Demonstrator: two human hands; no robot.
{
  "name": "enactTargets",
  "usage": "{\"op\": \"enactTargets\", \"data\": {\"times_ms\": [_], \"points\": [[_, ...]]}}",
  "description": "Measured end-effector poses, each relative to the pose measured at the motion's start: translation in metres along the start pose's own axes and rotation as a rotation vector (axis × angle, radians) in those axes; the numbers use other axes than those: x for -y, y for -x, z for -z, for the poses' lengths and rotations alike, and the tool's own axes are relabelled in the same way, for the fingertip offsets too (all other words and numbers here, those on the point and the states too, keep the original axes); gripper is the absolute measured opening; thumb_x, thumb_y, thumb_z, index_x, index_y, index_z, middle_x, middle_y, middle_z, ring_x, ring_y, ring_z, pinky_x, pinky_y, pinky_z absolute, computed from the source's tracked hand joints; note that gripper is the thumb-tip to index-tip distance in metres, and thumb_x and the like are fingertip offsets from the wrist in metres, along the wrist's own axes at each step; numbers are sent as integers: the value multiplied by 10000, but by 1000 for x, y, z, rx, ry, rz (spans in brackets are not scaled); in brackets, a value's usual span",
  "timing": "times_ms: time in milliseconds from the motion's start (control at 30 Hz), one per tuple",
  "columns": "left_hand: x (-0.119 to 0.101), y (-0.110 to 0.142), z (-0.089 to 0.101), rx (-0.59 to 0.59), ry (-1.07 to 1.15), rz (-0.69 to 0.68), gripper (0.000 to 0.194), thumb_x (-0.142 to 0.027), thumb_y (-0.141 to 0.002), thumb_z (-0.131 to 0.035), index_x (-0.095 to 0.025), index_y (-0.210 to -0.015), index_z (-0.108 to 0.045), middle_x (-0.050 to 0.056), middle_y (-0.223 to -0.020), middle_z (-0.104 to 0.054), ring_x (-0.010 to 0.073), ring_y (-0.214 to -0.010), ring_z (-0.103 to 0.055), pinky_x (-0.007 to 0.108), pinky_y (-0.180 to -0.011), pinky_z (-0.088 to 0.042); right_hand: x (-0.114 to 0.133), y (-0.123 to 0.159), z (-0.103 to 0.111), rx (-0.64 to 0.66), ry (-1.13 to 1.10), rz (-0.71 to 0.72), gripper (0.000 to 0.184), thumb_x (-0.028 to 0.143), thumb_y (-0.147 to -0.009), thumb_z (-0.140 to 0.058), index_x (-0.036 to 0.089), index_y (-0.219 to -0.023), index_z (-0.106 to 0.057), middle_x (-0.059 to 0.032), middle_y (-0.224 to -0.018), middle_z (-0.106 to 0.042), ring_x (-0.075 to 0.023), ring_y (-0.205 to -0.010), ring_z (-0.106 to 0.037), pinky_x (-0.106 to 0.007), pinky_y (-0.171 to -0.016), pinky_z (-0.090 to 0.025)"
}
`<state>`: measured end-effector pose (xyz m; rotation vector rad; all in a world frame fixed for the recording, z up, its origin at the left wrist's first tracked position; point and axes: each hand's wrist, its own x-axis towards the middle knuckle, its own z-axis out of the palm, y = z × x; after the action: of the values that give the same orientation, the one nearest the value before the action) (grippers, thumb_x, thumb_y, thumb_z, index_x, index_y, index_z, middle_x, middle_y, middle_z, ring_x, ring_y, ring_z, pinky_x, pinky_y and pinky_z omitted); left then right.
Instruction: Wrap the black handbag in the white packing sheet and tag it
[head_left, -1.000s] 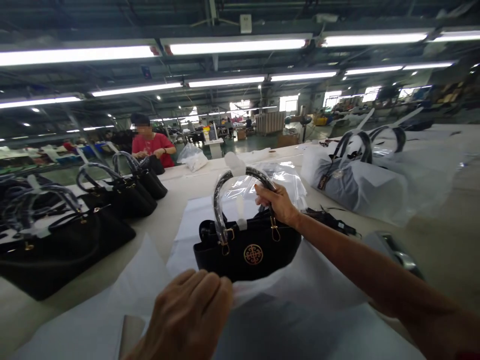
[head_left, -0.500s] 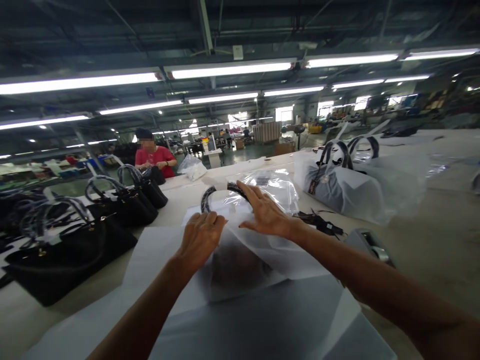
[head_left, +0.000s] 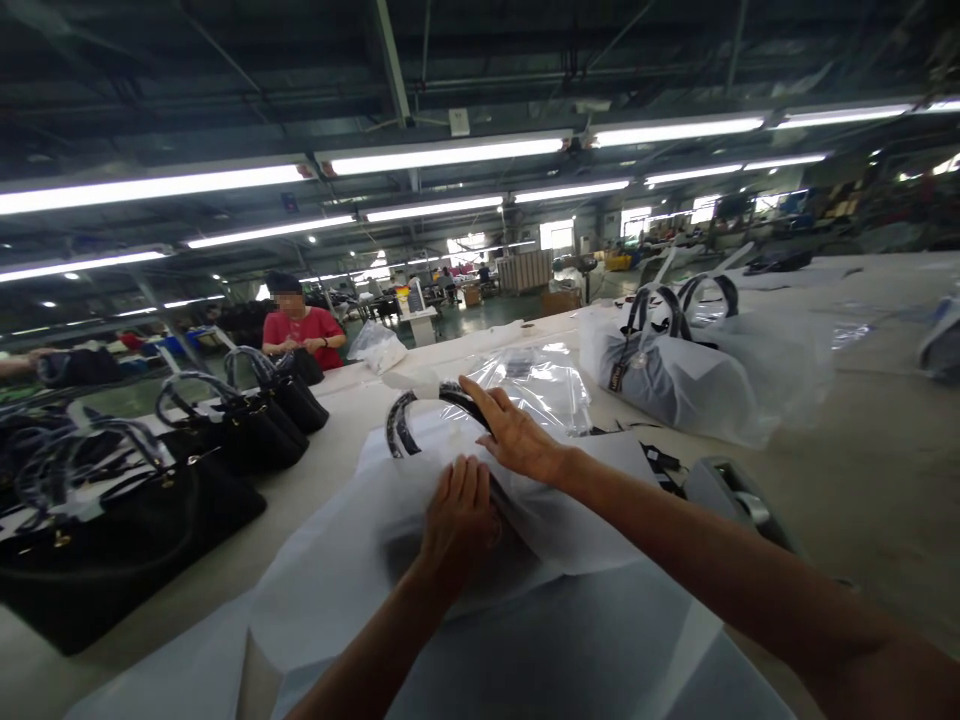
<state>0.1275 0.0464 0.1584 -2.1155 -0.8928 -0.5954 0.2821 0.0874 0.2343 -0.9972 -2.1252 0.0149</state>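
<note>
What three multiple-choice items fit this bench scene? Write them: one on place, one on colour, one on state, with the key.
1. Where does the left hand rest?
A. on the white dust bag covering the handbag
B. on the tape dispenser
C. on the bare table

2. What colour is the co-worker's top?
A. blue
B. red
C. white

3. How are the wrapped handles under the right hand?
A. cut off
B. hidden entirely
C. sticking out of the bag

Key: A, the palm lies flat on the white fabric; B, the top is red; C, the black loop shows beyond the bag's edge.
</note>
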Motion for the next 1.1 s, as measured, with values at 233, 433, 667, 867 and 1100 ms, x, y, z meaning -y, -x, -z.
{"op": "enactTargets", "data": {"times_ms": [233,433,667,867,1100], "points": [[-7,-15,-12,217,111,173,720,-442,-765,-613,47,-1260,-429,291,-1300,-478,378,-1245,-417,524,-1040,-321,-8,9,2,-77,-152,118,853,112,-722,-558,210,-1447,-119,-147,-1401,-393,-269,-1252,-427,-476,-1040,-364],[12,-39,0,449,200,151,667,-429,-691,-721,-12,-1163,-500,219,-1124,-592,335,-1043,-546,448,-920,-411,-8,14,10,-82,-239,93,769,125,-714,-534,170,-1419,-227,-138,-1386,-427,-238,-1173,-503,-400,-981,-426],[22,-59,6,681,300,197,424,-417,-705,-709,-135,-962,-523,113,-942,-612,287,-891,-593,370,-743,-444,-11,0,7,-276,-356,-56,416,288,-796,-537,173,-1191,-475,-28,-914,-621,-142,-739,-559,-272,-712,-477],[28,-53,24,739,413,187,276,-367,-736,-662,-186,-872,-503,66,-892,-614,240,-822,-605,316,-676,-427,9,3,10,-393,-490,-120,229,333,-826,-499,170,-984,-532,9,-767,-552,-123,-684,-498,-244,-655,-438],[20,-29,53,830,625,154,267,-260,-701,-648,-208,-955,-585,62,-992,-626,238,-948,-580,330,-807,-441,35,20,63,268,-763,-43,391,445,-818,-585,158,-1081,-551,9,-793,-568,-108,-713,-522,-218,-632,-437]]}}
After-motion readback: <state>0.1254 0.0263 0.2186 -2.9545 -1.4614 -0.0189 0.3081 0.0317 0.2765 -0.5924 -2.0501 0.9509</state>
